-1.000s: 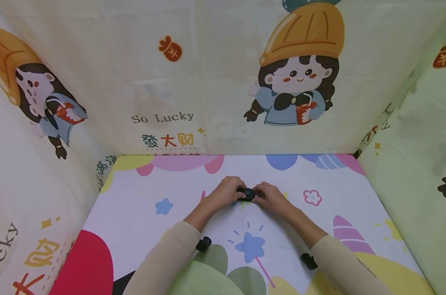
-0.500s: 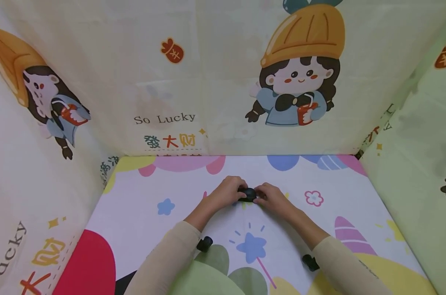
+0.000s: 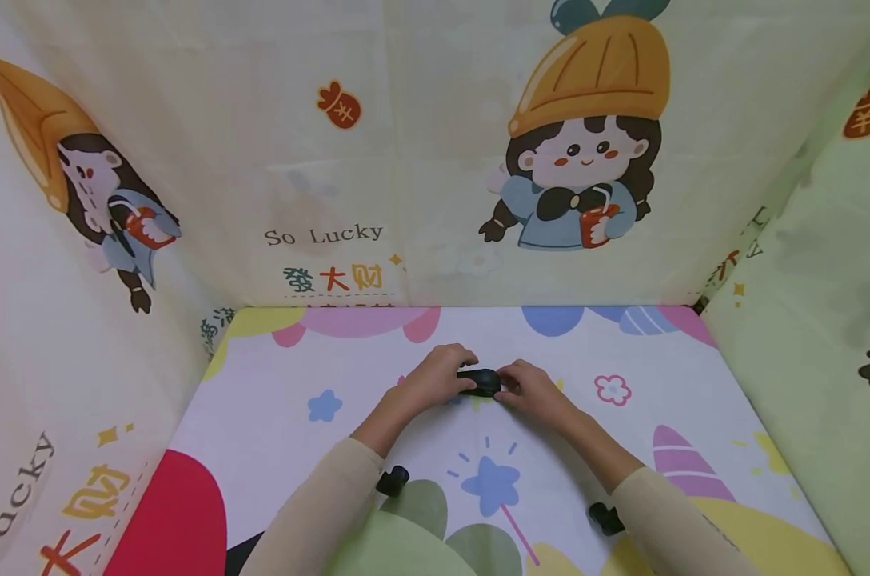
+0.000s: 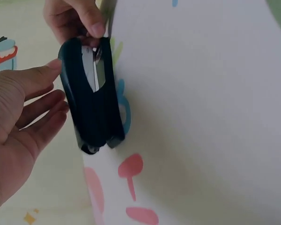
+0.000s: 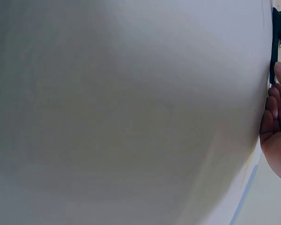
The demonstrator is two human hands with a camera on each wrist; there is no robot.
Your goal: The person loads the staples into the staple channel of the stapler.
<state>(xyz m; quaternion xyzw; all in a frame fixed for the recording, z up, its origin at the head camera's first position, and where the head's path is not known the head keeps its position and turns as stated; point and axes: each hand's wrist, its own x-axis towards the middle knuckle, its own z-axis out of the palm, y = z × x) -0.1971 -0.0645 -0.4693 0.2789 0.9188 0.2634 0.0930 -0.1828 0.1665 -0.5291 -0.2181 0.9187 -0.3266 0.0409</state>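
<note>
A dark stapler [image 3: 486, 383] is between my two hands on the patterned tabletop. In the left wrist view the stapler [image 4: 89, 112] shows its metal strip near one end. My right hand [image 3: 539, 392] pinches that end between thumb and fingers; the left wrist view also shows this right hand [image 4: 77, 18]. My left hand [image 3: 435, 374] is at the other side, its thumb and fingers spread. Its thumb tip touches or almost touches the body, and the fingers lie loosely alongside. Only part of the right hand [image 5: 276, 126] and of the stapler [image 5: 274, 47] enters the right wrist view.
The tabletop [image 3: 392, 448] has a cartoon-printed cover. Printed cloth walls stand at the back [image 3: 435, 184], left [image 3: 46, 336] and right [image 3: 824, 304]. A small black device [image 3: 394, 481] sits at the left sleeve, another black device [image 3: 605, 518] at the right sleeve.
My left hand has loosened its grip and shifted slightly left, so more of the stapler shows. The right hand keeps its pinch. The head view has tilted slightly.
</note>
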